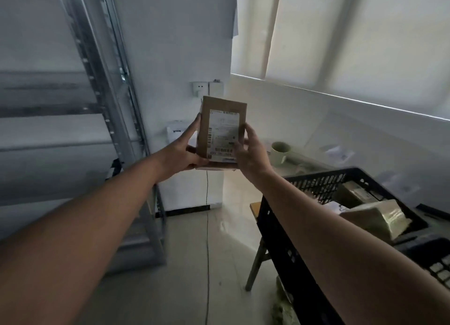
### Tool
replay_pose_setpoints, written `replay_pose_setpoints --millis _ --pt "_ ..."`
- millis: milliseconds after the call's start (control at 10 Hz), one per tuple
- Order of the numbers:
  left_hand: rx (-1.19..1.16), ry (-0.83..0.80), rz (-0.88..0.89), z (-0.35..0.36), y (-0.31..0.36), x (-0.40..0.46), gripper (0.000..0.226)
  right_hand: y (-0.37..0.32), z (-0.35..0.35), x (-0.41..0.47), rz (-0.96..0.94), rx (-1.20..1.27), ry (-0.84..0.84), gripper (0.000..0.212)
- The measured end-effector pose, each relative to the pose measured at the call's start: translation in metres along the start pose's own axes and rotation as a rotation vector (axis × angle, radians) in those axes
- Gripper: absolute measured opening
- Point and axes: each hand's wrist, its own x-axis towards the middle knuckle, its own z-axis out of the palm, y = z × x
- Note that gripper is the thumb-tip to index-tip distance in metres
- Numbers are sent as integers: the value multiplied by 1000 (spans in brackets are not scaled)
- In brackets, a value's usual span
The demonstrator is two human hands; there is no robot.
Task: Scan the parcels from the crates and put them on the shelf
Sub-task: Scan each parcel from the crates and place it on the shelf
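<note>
A small brown cardboard parcel (220, 127) with a white shipping label facing me is held upright in the air in front of the white wall. My left hand (181, 149) grips its left edge and bottom corner, fingers stretched up the side. My right hand (250, 152) holds its right edge and lower right corner. A black plastic crate (287, 229) stands at the right on a table, with two more wrapped parcels (375, 217) inside. The grey metal shelf (60, 132) rises at the left, blurred.
A pale green mug (280, 153) sits on the table behind the crate. A white device (175, 132) and a wall socket (199, 88) are behind the parcel. A thin cable (207, 239) hangs down to the tiled floor. A second black crate (435, 264) shows at the right edge.
</note>
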Motion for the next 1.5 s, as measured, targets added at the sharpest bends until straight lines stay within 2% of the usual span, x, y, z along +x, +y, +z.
replay_pose_setpoints --millis 100,400,600,800,1000,1200,1500 --pt "16 68 -15 -31 -13 -39 121 -7 37 -3 -94 -164 -59 55" --pt "-20 210 -123 -143 -79 -144 120 -34 184 -21 -208 -612 -217 53" --pt "60 246 -185 -232 -134 -196 120 -50 284 -34 -242 -734 -300 44" --pt "6 308 -256 -297 -184 -221 124 -56 367 -28 -226 -800 -398 41" --pt "-92 353 -353 -348 -235 -215 123 -40 443 6 -198 -829 -445 33" --pt "-74 385 -371 -405 -292 -168 125 1 513 70 -143 -824 -492 30" --pt "-8 394 -388 -469 -356 -88 119 60 595 163 5 -843 -535 42"
